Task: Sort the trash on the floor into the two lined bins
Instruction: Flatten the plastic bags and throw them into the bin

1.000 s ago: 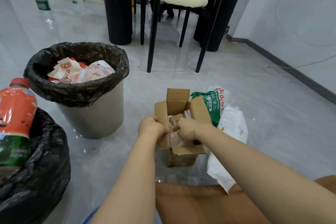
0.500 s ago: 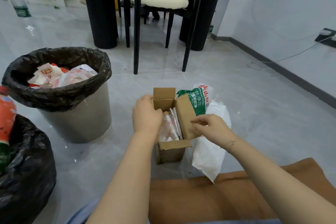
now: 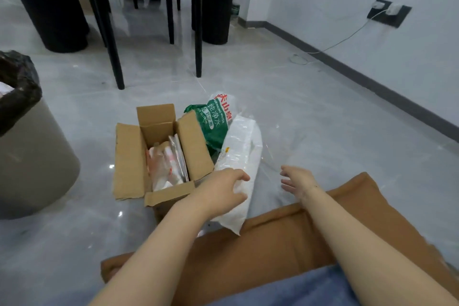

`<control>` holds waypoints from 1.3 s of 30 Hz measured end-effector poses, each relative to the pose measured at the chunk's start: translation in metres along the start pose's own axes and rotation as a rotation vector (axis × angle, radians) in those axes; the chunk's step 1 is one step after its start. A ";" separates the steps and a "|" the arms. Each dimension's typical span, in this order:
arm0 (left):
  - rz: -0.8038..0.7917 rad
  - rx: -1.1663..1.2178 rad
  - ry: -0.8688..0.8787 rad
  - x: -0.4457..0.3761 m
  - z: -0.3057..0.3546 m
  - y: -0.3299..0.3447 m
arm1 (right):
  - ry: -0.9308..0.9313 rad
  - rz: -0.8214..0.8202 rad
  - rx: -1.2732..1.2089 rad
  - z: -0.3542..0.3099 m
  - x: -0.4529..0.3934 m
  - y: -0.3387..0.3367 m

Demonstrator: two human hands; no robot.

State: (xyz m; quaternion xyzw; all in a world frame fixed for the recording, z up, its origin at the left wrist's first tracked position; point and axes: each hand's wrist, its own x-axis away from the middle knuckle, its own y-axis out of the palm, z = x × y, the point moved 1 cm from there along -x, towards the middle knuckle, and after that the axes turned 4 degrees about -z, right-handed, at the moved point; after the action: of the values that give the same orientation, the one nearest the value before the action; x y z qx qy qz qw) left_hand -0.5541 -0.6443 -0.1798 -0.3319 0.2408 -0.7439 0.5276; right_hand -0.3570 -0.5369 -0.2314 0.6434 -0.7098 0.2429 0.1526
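An open cardboard box [image 3: 129,156] stands on the floor with crumpled plastic wrappers [image 3: 166,164] inside. A green and white plastic water-pack wrapper [image 3: 213,122] lies to its right. In front of that lies a white translucent plastic bag [image 3: 242,156]. My left hand [image 3: 221,194] is over the near part of that bag, fingers spread and slightly curled, holding nothing. My right hand [image 3: 296,180] hovers right of the bag, fingers relaxed and empty. One grey bin with a black liner [image 3: 29,146] shows at the left edge; the second bin is out of view.
Black chair legs [image 3: 198,32] and thick black table legs [image 3: 49,7] stand behind the trash. A wall socket with a white cable [image 3: 387,13] is on the right wall. A brown cushion [image 3: 273,243] lies under my arms.
The view swung right, so the near bin with the bottle left the frame. Both hands let go of the box and moved right, the left one over the white bag.
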 end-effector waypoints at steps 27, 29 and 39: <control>-0.236 -0.365 -0.150 -0.020 -0.026 0.030 | -0.422 0.301 0.725 -0.004 -0.086 -0.003; -0.219 -0.332 -0.117 -0.019 -0.024 0.028 | -0.432 0.344 0.594 -0.016 -0.072 -0.018; 0.120 0.271 0.037 -0.001 0.009 0.006 | -0.793 0.147 0.359 -0.037 0.057 -0.032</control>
State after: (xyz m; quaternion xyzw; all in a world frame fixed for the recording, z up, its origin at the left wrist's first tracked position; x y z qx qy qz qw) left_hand -0.5436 -0.6457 -0.1780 -0.2289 0.1675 -0.7427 0.6066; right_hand -0.3364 -0.5660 -0.1655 0.6510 -0.7038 0.1071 -0.2633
